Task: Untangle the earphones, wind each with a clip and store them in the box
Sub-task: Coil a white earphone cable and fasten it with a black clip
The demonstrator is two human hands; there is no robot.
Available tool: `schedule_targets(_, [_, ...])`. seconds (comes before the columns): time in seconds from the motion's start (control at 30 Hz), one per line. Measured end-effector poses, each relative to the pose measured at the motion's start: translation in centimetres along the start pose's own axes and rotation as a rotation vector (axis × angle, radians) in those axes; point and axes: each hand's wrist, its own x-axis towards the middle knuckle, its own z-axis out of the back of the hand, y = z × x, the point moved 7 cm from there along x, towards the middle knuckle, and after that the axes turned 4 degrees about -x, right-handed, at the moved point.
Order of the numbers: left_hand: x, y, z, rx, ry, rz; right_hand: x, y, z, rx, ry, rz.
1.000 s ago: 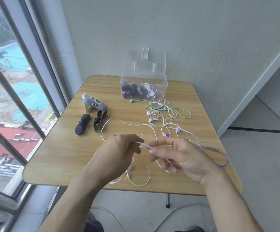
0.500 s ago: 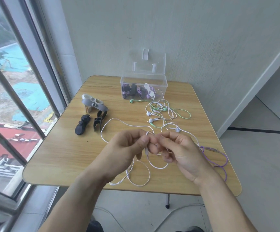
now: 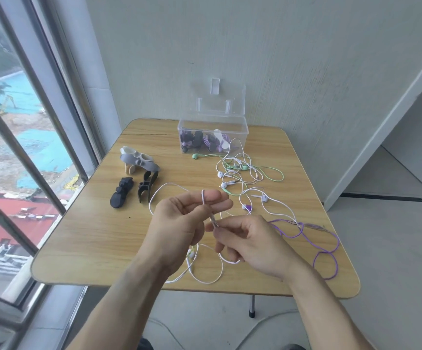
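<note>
Above the front middle of the wooden table (image 3: 86,238), my left hand (image 3: 179,223) holds out two fingers with the white earphone cable (image 3: 203,197) looped over them. My right hand (image 3: 250,238) pinches that cable just below the loop. The rest of the white cable (image 3: 204,280) trails in loops on the table under my hands. A tangle of white and green earphones (image 3: 240,170) lies further back, and a purple earphone cable (image 3: 323,251) runs off to the right. The clear box (image 3: 212,122) stands open at the back with wound earphones inside.
Several cable clips lie left of centre: a grey one (image 3: 139,161) stacked on a beige one, and two black ones (image 3: 122,195) (image 3: 147,185). A window with metal bars borders the table's left side; a wall stands behind it.
My hands came together, then my left hand rose with the white cable looped over two fingers. My right hand dropped to pinch the cable just below the loop.
</note>
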Motion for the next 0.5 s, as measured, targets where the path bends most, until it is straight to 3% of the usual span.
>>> schedule_targets(0.1, [-0.4,-0.6,-0.2,0.147,-0.015,-0.055,-0.2,-0.1,-0.5,-0.113,0.033,-0.016])
schedule_targets(0.23, [-0.2,-0.7,-0.3,0.555,0.043,-0.207,-0.4,0.1,-0.6,-0.233,0.056,-0.030])
schedule_targets(0.33, [-0.1,0.0,-0.5,0.734,0.124,-0.238,-0.8,-0.1,-0.4,-0.340,0.047,-0.044])
schedule_targets(0.43, [-0.4,1.0,-1.1,0.937,0.302,-0.179,-1.4,-0.2,0.0,-0.420,0.061,-0.058])
schedule_targets(0.5, [-0.5,1.6,-0.7,0.994,0.354,-0.048,-1.6,-0.2,0.7,-0.405,0.032,-0.062])
